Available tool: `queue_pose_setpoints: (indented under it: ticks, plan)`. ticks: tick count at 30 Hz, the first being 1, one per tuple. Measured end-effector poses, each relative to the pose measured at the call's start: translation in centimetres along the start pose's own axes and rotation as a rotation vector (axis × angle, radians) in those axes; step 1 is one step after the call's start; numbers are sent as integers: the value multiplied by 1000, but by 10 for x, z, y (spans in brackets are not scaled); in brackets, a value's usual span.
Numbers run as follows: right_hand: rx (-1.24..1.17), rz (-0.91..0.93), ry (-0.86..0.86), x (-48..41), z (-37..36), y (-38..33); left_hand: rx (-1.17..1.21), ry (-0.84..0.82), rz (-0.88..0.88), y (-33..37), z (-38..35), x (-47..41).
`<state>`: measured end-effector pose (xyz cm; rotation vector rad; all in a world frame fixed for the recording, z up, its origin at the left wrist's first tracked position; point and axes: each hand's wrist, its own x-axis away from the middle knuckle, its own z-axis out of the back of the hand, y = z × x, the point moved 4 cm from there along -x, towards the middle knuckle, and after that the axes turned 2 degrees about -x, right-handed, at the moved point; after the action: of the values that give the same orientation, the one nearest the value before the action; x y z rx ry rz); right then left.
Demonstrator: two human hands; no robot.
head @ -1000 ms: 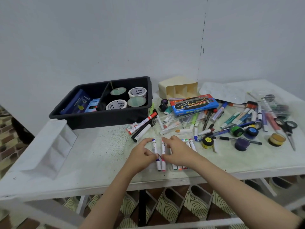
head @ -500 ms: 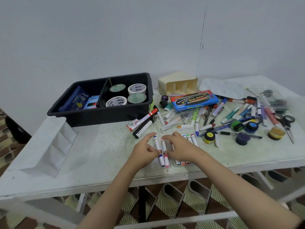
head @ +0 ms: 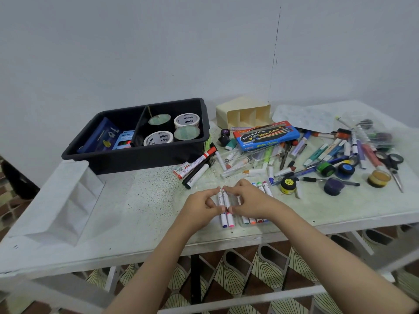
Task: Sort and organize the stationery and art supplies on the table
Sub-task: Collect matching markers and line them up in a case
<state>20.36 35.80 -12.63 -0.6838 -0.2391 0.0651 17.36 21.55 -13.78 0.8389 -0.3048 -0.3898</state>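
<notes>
A row of small white markers with coloured caps (head: 254, 219) lies near the table's front edge. My left hand (head: 199, 206) and my right hand (head: 251, 200) meet over them, fingertips touching, and together pinch two markers (head: 224, 200) that lie side by side. The right palm covers the middle of the other markers. Behind them a loose heap of pens, markers and paint pots (head: 317, 159) spreads across the right half of the table.
A black divided tray (head: 136, 157) with tape rolls (head: 187, 120) and blue boxes stands at the back left. A cream organiser (head: 243, 113), a blue water-colour box (head: 265, 134), scissors (head: 394, 166) and a white folded shape (head: 61, 202) at the left also sit on the white table (head: 136, 211).
Both hands have closed in towards each other, and the two markers now lie pressed together between the fingertips. The camera view has shifted slightly.
</notes>
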Motion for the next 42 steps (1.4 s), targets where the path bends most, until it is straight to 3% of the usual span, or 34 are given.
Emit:
queue_pose_setpoints:
  ticks: [8, 13, 21, 26, 36, 42]
  plan:
    - [15, 4, -1, 1, -1, 0, -281, -136, -16, 5, -4, -2]
    - [30, 10, -33, 4, 0, -1, -238, -247, 16, 5, -5, -1]
    - [72, -5, -103, 6, 2, -5, -310, -246, 40, 11, -6, 2]
    - [59, -26, -164, 7, 2, -4, -226, -347, 32, 8, -2, 3]
    - [20, -33, -121, 5, 2, -2, -232, -307, 14, 9, 1, 4]
    - [-9, 52, 70, 26, 1, 3, -200, -138, -93, 10, 5, 12]
